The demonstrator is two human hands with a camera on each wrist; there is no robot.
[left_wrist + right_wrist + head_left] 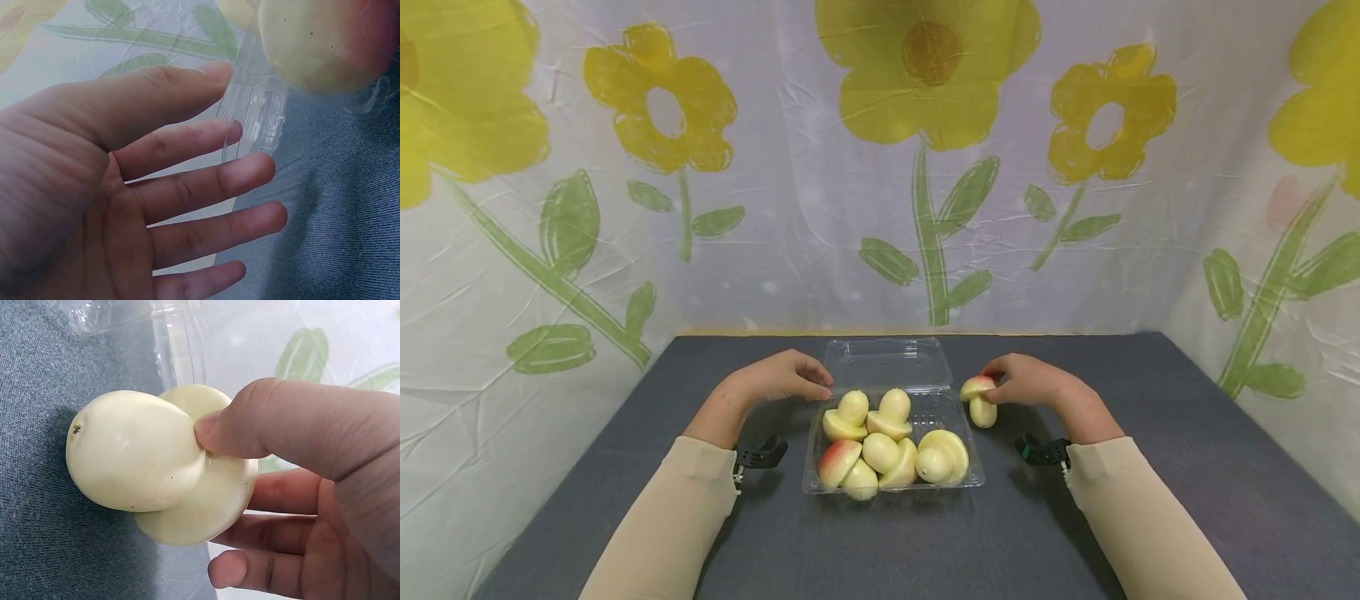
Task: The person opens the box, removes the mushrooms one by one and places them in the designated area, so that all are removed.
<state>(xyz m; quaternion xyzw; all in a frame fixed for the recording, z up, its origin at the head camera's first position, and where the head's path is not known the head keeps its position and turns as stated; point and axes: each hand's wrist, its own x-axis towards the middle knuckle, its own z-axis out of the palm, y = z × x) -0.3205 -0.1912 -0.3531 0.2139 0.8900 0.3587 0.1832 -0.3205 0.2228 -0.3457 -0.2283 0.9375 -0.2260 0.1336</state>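
My right hand pinches a mushroom with a pale stem and a red-and-yellow cap, thumb on the cap's underside by the stem and fingers behind the cap. It is just right of a clear plastic clamshell box, with its stem pointing down toward the person. Several similar mushrooms lie in the box. At the box's back left corner is my left hand, its fingers spread and fairly straight. The thumb and index fingertips are right at the clear plastic edge in the left wrist view.
The box's clear lid lies folded back behind it. Everything stands on a dark grey table. A white cloth printed with yellow flowers hangs behind the table and along both sides.
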